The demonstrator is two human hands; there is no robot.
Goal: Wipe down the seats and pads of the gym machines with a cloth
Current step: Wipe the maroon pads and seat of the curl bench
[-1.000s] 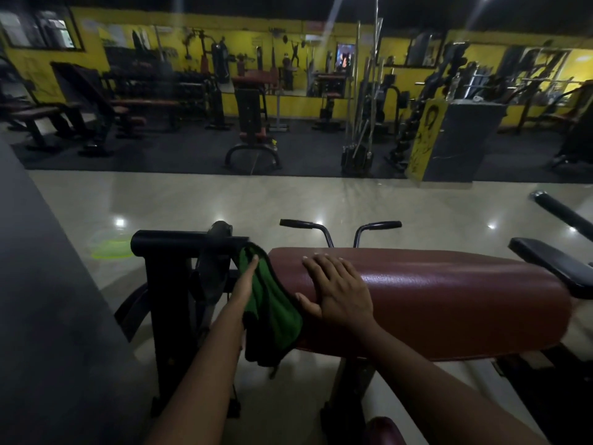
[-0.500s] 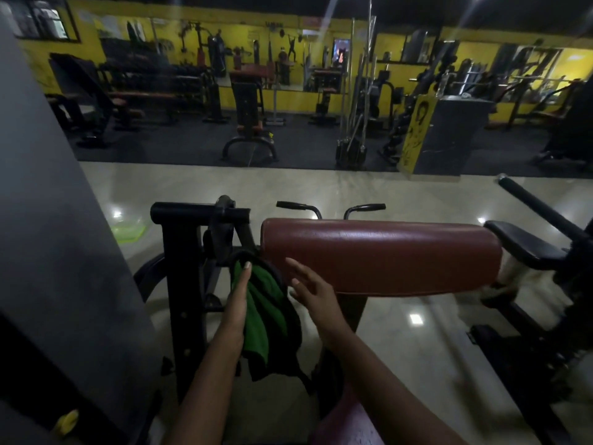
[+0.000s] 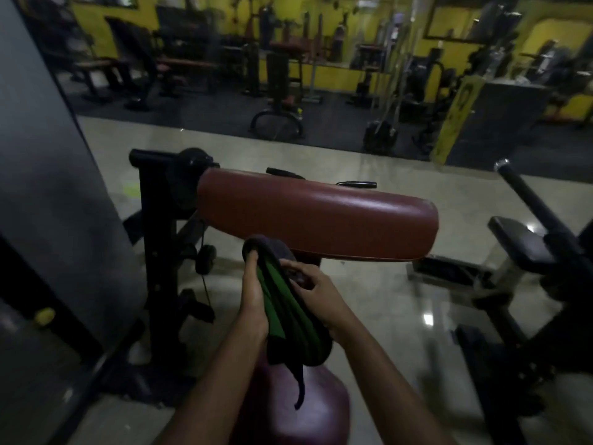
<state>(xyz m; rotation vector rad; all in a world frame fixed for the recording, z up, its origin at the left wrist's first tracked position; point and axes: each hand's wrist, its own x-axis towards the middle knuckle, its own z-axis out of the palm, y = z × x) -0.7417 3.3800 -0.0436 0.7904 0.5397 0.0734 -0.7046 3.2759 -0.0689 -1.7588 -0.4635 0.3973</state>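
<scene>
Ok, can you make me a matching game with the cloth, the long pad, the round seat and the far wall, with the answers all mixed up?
Things:
1 cloth
2 long pad
3 round seat
4 far wall

Matches:
A yellow
B reddish brown
C held by the left hand and right hand
D purplish, lowest in the view

Pairs: 1-C, 2-B, 3-D, 4-A.
</scene>
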